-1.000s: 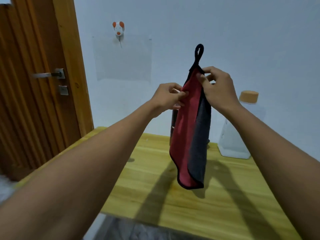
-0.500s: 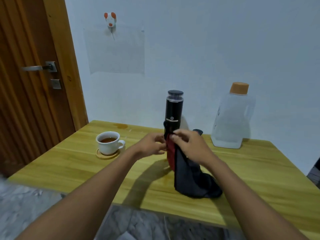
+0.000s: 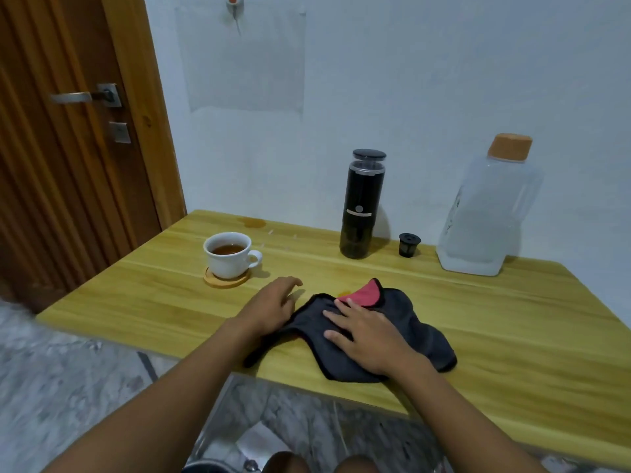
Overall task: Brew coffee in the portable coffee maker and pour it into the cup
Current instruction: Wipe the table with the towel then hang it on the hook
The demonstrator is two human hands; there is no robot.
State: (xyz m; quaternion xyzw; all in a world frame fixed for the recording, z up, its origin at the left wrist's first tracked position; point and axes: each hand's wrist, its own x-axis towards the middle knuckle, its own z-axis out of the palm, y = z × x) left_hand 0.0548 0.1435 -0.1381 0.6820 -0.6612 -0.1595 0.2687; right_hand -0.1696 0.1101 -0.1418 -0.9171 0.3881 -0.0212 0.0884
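Observation:
The black portable coffee maker (image 3: 362,206) stands upright at the back of the wooden table (image 3: 512,319). A white cup (image 3: 229,256) holding brown coffee sits on a round wooden coaster (image 3: 225,283) to its left. A small black filter basket (image 3: 409,244) stands just right of the maker. A dark grey and red cloth (image 3: 409,329) lies spread on the table near the front edge. My right hand (image 3: 365,332) presses flat on the cloth with straight fingers. My left hand (image 3: 271,307) rests at the cloth's left edge, fingers relaxed.
A large clear water jug (image 3: 485,213) with an orange cap stands at the back right against the wall. A small brown spill (image 3: 253,221) marks the table's far edge. A wooden door (image 3: 68,131) is on the left. A wall hook (image 3: 234,5) hangs above.
The cloth, held up in both hands a second ago, came down onto the table and now lies spread flat. Both hands have let go of their pinch and lie open on it.

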